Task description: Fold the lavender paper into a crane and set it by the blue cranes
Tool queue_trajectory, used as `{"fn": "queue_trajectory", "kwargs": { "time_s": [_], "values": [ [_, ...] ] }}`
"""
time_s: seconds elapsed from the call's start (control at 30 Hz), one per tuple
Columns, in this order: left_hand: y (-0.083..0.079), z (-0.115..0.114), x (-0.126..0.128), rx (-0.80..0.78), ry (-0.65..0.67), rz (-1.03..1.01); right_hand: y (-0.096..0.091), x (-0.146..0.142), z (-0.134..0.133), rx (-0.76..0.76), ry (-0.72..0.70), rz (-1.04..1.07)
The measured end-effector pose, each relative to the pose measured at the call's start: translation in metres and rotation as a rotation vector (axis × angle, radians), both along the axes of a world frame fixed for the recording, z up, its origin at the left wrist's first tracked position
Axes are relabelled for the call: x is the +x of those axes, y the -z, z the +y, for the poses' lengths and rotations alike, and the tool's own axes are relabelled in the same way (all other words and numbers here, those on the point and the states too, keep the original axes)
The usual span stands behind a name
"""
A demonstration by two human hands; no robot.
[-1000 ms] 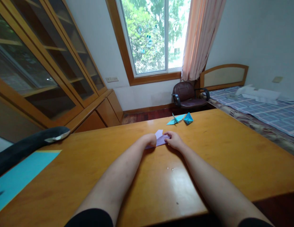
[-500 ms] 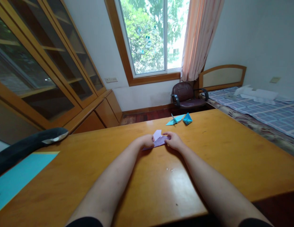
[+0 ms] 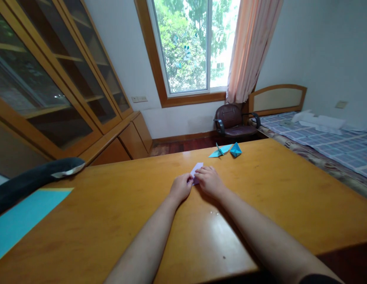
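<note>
A small folded piece of lilac paper lies on the wooden table, mostly covered by my hands. My left hand pinches its left side with curled fingers. My right hand presses flat on top of it, fingers pointing left. Only the paper's far tip shows between the hands. Two folded blue paper figures lie beyond: a crane-like one and a pointed one beside it.
A light blue sheet lies at the table's left edge, next to a dark grey object. A glass-door cabinet stands left, a dark chair under the window, and a bed on the right.
My hands have closed together over the lilac paper, which was spread wider between them. My right hand now lies flat on it, leaving only its tip showing.
</note>
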State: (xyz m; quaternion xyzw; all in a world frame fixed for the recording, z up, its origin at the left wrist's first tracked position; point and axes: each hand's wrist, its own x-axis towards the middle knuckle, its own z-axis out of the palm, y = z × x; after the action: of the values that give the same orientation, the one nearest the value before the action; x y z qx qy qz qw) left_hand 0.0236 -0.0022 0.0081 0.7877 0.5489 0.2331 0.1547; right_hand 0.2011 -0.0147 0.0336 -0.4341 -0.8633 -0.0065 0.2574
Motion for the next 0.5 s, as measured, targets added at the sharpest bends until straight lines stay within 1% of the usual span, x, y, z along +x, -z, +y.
{"fn": "queue_trajectory", "kwargs": {
  "time_s": [0.1,0.27,0.37,0.5],
  "values": [
    [0.0,-0.001,0.001,0.038,-0.004,0.048,0.01,-0.008,-0.002,-0.009,-0.011,-0.055],
    [0.001,-0.001,0.003,0.065,-0.019,0.082,0.024,-0.011,0.0,-0.004,-0.015,-0.08],
    [-0.001,-0.002,0.003,0.053,-0.019,0.105,0.025,-0.011,-0.001,-0.048,-0.006,-0.111],
    [-0.007,-0.005,0.003,0.048,0.054,0.141,0.017,-0.011,-0.005,-0.096,0.048,-0.169]
  ]
}}
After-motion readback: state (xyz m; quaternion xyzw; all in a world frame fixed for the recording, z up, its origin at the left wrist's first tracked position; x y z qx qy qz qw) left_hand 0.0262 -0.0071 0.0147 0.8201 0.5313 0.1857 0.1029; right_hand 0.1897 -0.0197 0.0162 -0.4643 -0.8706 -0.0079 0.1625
